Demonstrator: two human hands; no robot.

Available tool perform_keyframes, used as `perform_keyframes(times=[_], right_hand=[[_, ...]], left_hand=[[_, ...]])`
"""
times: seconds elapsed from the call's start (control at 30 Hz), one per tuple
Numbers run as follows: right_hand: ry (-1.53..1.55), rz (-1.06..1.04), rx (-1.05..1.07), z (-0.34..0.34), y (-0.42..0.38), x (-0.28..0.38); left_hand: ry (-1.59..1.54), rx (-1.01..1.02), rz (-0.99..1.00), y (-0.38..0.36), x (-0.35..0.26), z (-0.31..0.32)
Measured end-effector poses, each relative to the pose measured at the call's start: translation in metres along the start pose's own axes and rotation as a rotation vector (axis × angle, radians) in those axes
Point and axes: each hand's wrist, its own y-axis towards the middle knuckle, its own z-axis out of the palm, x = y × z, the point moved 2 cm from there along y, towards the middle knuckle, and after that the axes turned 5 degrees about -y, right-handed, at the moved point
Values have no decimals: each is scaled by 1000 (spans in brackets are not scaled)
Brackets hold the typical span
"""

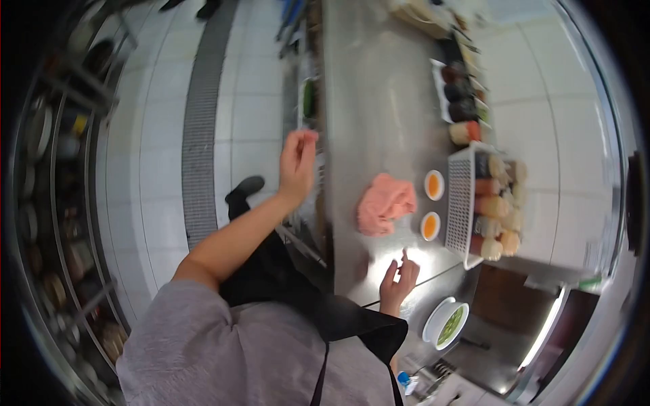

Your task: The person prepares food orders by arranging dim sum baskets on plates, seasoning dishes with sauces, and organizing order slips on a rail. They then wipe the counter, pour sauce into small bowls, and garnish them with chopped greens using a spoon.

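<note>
My left hand (298, 166) hangs in the air beside the counter's front edge, with its fingers drawn together. Whether anything is between them I cannot make out. Over the steel counter (369, 101), my right hand (399, 281) holds nothing, its index finger stretched out and the thumb apart. A crumpled pink cloth (386, 205) lies on the counter, closest to my right hand. Two small white bowls with orange contents, one bowl (430, 226) and another bowl (434, 185), stand beside the cloth.
A white basket (460, 203) with several bottles stands by the tiled wall. Farther along are dark containers (460, 95). A white tub (440, 321) holds something green and chopped. Behind the aisle is a shelf rack (74, 250); a green item (309, 99) shows below the counter edge.
</note>
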Motion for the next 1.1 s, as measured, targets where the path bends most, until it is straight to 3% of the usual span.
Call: perform_keyframes(times=[0.07, 0.1, 0.13, 0.17, 0.23, 0.3, 0.53, 0.67, 0.73, 0.87, 0.97, 1.07, 1.1], right_hand=[[38, -3, 84, 21, 51, 34], [73, 45, 124, 32, 75, 49], [-64, -153, 60, 55, 90, 44], [-197, -348, -16, 77, 103, 32], [-157, -425, 49, 94, 136, 24], [-40, -120, 229, 86, 166, 50], [39, -213, 96, 57, 192, 99], [107, -136, 109, 40, 163, 81], [79, -156, 103, 36, 146, 66], [95, -54, 110, 30, 113, 43], [121, -7, 92, 26, 95, 35], [83, -30, 77, 19, 83, 32], [54, -61, 66, 17, 80, 33]], left_hand=[[2, -225, -254, 20, 55, -52], [-69, -359, -483, 22, 86, -76], [-153, -483, -707, 20, 115, -95], [-144, -483, -772, 15, 143, -107], [-151, -424, -909, 6, 173, -113], [-183, -348, -1012, -1, 172, -95], [-223, -288, -1008, 14, 185, -52], [-285, -240, -1003, 29, 189, -46], [-339, -278, -845, 40, 197, -43], [-356, -171, -897, 55, 209, -38], [-375, -334, -1001, 63, 189, -32], [-498, -226, -958, 73, 201, -37], [-543, -295, -842, 77, 199, -40]])
